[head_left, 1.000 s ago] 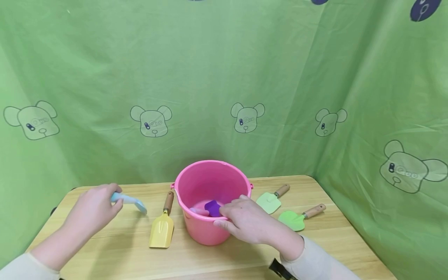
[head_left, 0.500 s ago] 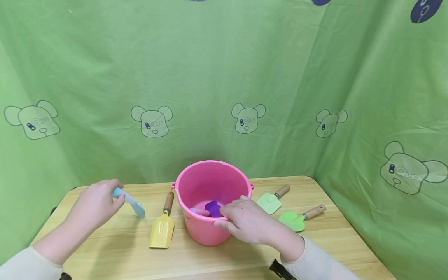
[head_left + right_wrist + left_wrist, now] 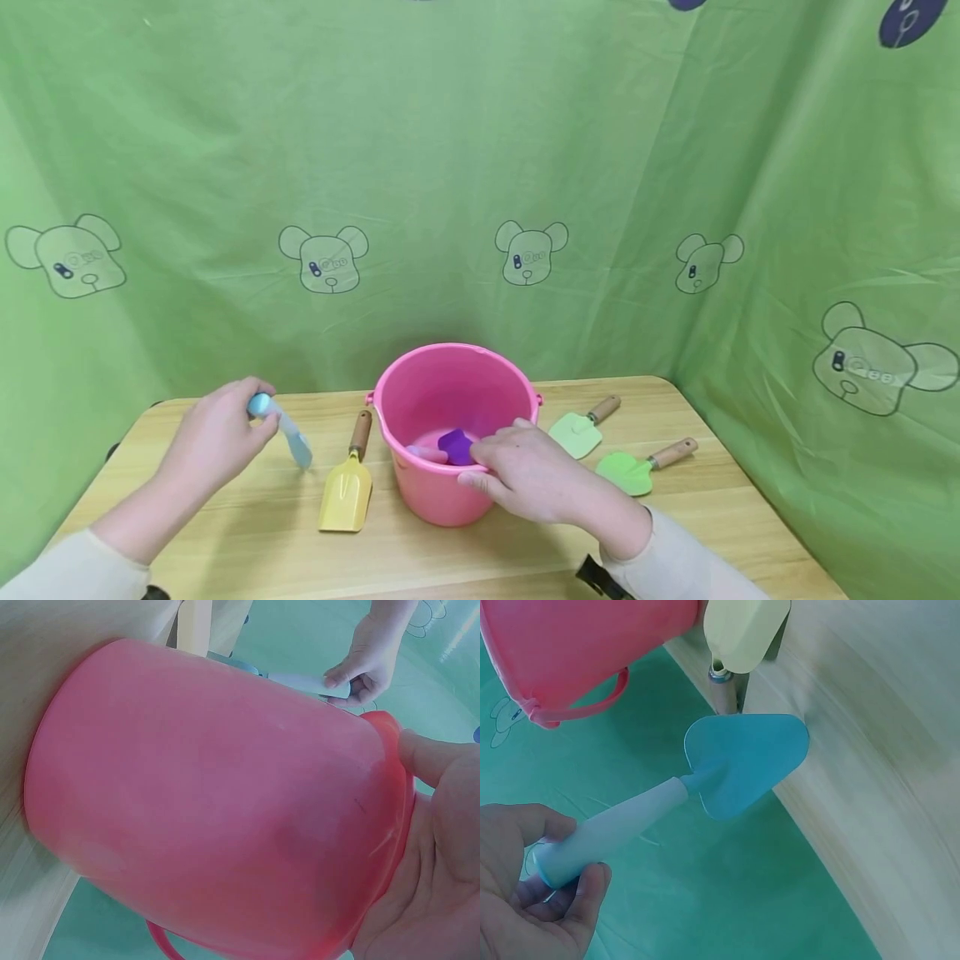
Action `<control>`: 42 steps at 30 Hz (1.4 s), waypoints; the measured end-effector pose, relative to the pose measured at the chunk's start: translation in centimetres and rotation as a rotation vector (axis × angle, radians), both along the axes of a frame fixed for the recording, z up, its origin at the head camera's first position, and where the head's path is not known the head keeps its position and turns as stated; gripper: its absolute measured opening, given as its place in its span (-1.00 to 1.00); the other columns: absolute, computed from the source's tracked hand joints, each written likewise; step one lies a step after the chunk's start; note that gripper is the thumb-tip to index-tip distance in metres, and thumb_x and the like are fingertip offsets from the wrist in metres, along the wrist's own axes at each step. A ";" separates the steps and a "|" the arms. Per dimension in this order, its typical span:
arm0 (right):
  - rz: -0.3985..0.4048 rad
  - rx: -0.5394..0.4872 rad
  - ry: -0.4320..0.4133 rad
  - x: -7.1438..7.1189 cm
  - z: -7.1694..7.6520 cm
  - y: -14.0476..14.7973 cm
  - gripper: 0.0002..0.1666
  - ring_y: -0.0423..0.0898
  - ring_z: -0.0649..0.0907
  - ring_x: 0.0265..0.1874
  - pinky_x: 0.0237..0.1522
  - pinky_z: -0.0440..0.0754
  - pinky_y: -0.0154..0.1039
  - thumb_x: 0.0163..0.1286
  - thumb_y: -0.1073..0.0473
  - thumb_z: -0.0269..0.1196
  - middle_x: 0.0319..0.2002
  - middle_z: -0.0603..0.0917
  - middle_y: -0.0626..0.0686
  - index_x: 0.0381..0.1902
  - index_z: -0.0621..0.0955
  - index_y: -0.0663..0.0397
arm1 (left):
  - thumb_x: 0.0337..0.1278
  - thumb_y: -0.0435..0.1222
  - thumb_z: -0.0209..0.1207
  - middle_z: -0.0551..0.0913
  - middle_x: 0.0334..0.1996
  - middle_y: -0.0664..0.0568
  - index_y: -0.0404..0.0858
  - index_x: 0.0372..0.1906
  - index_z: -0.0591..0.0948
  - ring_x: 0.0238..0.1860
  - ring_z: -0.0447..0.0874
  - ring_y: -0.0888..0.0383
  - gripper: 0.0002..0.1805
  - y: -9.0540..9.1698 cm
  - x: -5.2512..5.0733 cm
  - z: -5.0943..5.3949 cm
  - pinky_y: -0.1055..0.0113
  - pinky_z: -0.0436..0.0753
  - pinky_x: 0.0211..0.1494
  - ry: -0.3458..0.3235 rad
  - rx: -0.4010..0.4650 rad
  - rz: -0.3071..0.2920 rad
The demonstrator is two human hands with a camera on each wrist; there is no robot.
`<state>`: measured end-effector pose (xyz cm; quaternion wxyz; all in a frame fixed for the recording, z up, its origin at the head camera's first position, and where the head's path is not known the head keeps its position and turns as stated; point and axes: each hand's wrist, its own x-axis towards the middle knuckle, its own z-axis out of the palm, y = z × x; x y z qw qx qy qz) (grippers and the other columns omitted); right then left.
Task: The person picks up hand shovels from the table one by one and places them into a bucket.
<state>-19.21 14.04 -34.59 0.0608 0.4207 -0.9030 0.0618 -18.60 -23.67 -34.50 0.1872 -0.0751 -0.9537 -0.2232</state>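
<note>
My left hand (image 3: 225, 429) pinches the end of a small light-blue toy shovel's (image 3: 288, 429) handle above the left part of the table. The shovel's triangular blade (image 3: 750, 757) hangs lowest; the left wrist view shows thumb and fingers around the handle end. A pink bucket (image 3: 442, 496) stands upright mid-table. Over its near right rim my right hand (image 3: 532, 471) grips, thumb outside and fingers inside. In the bucket lie a purple piece (image 3: 453, 446) and a pink piece (image 3: 427, 453), both partly hidden. Between left hand and bucket lies a yellow toy shovel (image 3: 347, 496).
Right of the bucket lie a pale green shovel (image 3: 576, 434) and a bright green shovel (image 3: 626, 473), both with wooden handles. The wooden table (image 3: 720, 533) is enclosed at the back and sides by a green curtain (image 3: 450, 167) with bear heads.
My left hand has shifted slightly right, and the blue shovel has tipped from nearly level to steeply blade-down. The right hand and the bucket have stayed in place.
</note>
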 end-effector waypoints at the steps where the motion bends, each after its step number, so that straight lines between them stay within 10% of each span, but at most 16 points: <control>1: 0.000 0.000 -0.001 0.0 0.0 0.0 -0.49 -0.25 0.29 -0.56 -0.24 0.28 -0.27 0.53 -0.32 -0.04 -0.63 0.25 -0.27 -0.56 0.31 -0.23 | 0.12 -0.38 0.28 0.65 -0.33 -0.14 -0.46 -0.08 0.61 -0.50 0.43 0.08 -0.71 0.0 0.0 -0.1 0.22 0.44 -0.43 -0.001 0.007 0.003; 29: 0.011 -0.010 -0.002 0.0 -0.1 0.0 -0.49 -0.26 0.28 -0.57 -0.25 0.27 -0.27 0.54 -0.30 -0.03 -0.63 0.25 -0.27 -0.57 0.31 -0.23 | 0.23 -0.31 0.31 0.69 -0.13 -0.30 -0.42 0.01 0.52 -0.09 0.71 -0.26 -0.65 0.2 -0.5 -3.0 -0.13 0.63 -0.02 -0.006 0.322 0.038; 42: 0.015 -0.011 0.000 0.1 0.1 0.0 -0.49 -0.25 0.30 -0.56 -0.25 0.27 -0.27 0.55 -0.29 -0.06 -0.63 0.25 -0.26 -0.56 0.31 -0.21 | 0.24 -0.34 0.29 0.69 -0.13 -0.28 -0.42 -0.01 0.51 -0.10 0.72 -0.27 -0.68 0.2 -0.4 -2.8 -0.13 0.64 -0.03 0.017 0.300 0.016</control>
